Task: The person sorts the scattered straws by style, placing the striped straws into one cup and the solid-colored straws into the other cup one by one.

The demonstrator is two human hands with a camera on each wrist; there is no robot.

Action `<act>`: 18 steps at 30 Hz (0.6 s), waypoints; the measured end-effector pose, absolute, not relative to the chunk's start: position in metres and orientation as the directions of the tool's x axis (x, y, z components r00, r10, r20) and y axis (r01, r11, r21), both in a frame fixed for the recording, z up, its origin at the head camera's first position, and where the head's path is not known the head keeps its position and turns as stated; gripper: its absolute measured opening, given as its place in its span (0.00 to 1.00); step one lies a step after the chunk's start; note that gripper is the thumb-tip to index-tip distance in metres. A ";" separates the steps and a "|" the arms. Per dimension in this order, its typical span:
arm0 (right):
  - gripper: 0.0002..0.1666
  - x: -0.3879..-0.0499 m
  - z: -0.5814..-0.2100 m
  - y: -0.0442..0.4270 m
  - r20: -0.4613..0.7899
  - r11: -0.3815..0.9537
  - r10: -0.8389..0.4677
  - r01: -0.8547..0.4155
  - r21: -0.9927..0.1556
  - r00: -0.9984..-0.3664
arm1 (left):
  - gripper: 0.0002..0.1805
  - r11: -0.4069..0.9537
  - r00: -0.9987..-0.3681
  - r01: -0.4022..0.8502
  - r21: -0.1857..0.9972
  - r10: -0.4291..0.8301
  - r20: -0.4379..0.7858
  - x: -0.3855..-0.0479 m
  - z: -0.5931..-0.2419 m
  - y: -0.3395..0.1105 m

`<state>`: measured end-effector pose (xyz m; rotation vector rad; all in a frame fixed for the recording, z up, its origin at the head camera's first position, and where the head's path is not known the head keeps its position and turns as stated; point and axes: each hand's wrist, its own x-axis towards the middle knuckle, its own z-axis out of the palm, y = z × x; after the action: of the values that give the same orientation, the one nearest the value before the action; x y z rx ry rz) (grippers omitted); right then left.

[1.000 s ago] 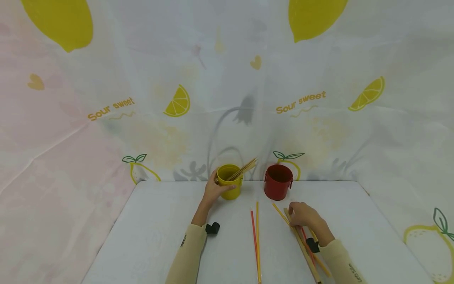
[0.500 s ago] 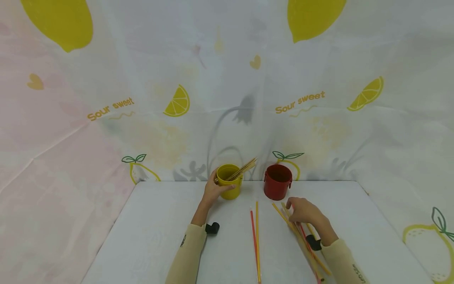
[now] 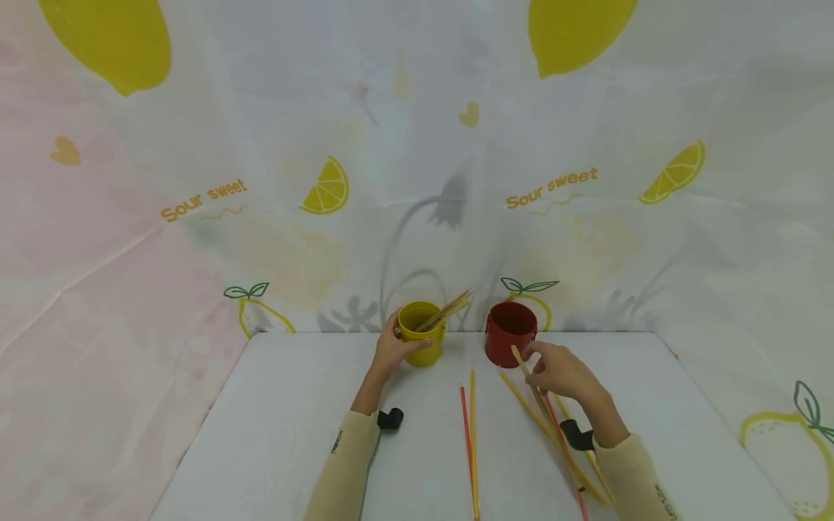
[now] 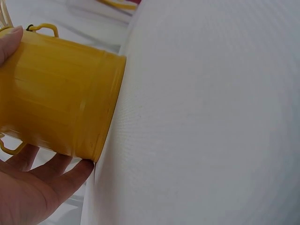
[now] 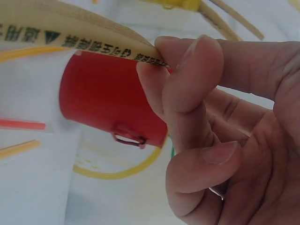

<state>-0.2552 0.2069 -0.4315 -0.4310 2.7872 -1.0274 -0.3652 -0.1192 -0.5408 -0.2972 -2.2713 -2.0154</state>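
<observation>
A yellow bucket (image 3: 425, 356) stands at the back of the table, with several pale thin sticks (image 3: 451, 311) leaning out of it. My left hand (image 3: 389, 353) grips its side, fingers and thumb around the wall (image 4: 56, 93). Just in front of the red bucket (image 3: 503, 346), my right hand (image 3: 565, 372) pinches a long paper-wrapped stick (image 3: 529, 378) near its far end. In the right wrist view, printed characters run along the brown wrapper (image 5: 93, 28). Its lower end slants down toward the table, over other sticks.
Under the right hand lie a yellow stick (image 3: 519, 395), a red one (image 3: 578, 496) and another yellow one (image 3: 601, 467). Between the arms, a red stick (image 3: 465, 412) and a yellow stick (image 3: 474, 434) lie side by side. A lemon-print cloth (image 3: 417, 145) hangs behind the table.
My right hand has risen and moved toward the red bucket, lifting the far end of the paper-wrapped stick. The sticks beneath have shifted slightly. My left hand stays on the yellow bucket.
</observation>
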 end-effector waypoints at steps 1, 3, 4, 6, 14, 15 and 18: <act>0.15 -0.256 -0.430 0.206 -0.017 0.723 -0.314 -0.228 -0.653 -0.949 | 0.50 0.109 -0.977 0.205 0.973 0.086 0.197 -0.366 -0.541 -0.119; 0.13 -0.257 -0.427 0.205 0.018 0.716 -0.314 -0.249 -0.653 -0.949 | 0.50 0.104 -0.975 0.210 0.972 0.090 0.201 -0.366 -0.541 -0.119; 0.13 -0.258 -0.426 0.205 0.035 0.710 -0.314 -0.260 -0.655 -0.949 | 0.50 0.103 -0.975 0.212 0.972 0.091 0.203 -0.366 -0.541 -0.119; 0.11 -0.258 -0.423 0.203 0.064 0.696 -0.319 -0.279 -0.661 -0.946 | 0.50 0.103 -0.974 0.214 0.971 0.093 0.205 -0.366 -0.541 -0.119; 0.08 -0.258 -0.410 0.193 0.155 0.645 -0.285 -0.308 -0.699 -0.946 | 0.50 0.125 -0.977 0.205 0.971 0.083 0.195 -0.364 -0.540 -0.119; 0.08 -0.258 -0.409 0.191 0.168 0.639 -0.279 -0.313 -0.703 -0.945 | 0.50 0.126 -0.978 0.202 0.971 0.082 0.193 -0.363 -0.539 -0.119; 0.09 -0.259 -0.405 0.187 0.216 0.622 -0.250 -0.328 -0.711 -0.944 | 0.50 0.130 -0.978 0.199 0.971 0.082 0.190 -0.364 -0.539 -0.119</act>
<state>-0.2589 0.1870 -0.4047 -0.5209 2.9156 -1.3085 -0.3635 -0.1189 -0.5391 -0.2867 -2.2924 -1.9944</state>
